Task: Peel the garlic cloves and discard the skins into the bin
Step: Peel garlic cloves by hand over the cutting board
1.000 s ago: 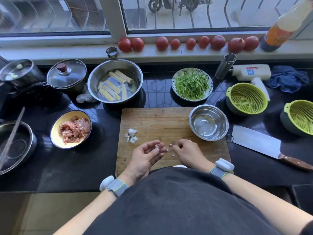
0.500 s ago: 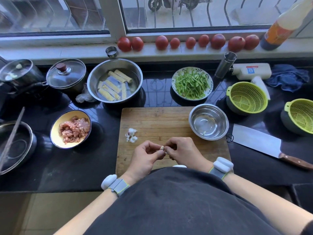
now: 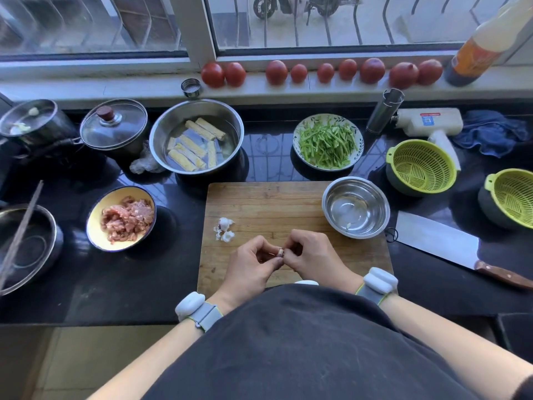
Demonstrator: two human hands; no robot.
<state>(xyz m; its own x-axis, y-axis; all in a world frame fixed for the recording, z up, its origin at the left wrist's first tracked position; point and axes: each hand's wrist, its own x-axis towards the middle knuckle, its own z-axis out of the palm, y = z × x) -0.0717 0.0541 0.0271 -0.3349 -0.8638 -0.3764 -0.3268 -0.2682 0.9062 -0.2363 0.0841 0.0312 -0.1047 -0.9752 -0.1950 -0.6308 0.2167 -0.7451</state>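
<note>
Over the near part of the wooden cutting board [image 3: 274,206], my left hand [image 3: 251,268] and my right hand [image 3: 313,256] meet fingertip to fingertip. Both pinch one small garlic clove [image 3: 280,252], of which only a pale pinkish bit shows between the fingers. A small heap of white garlic skins [image 3: 225,229] lies on the board's left side, a little beyond my left hand. At the board's right corner stands a small steel bowl [image 3: 356,207] with one pale peeled clove [image 3: 349,225] in it. No bin is in view.
A cleaver [image 3: 438,245] lies right of the board, blade toward the bowl. Two green colanders [image 3: 422,167] stand at the right. A yellow bowl of minced meat [image 3: 122,217] sits left of the board. Behind are a plate of green strips [image 3: 328,142], a steel basin [image 3: 197,140] and pots.
My hands were slightly apart a second ago, the left palm half open. They have come together and both now pinch the clove between their fingertips.
</note>
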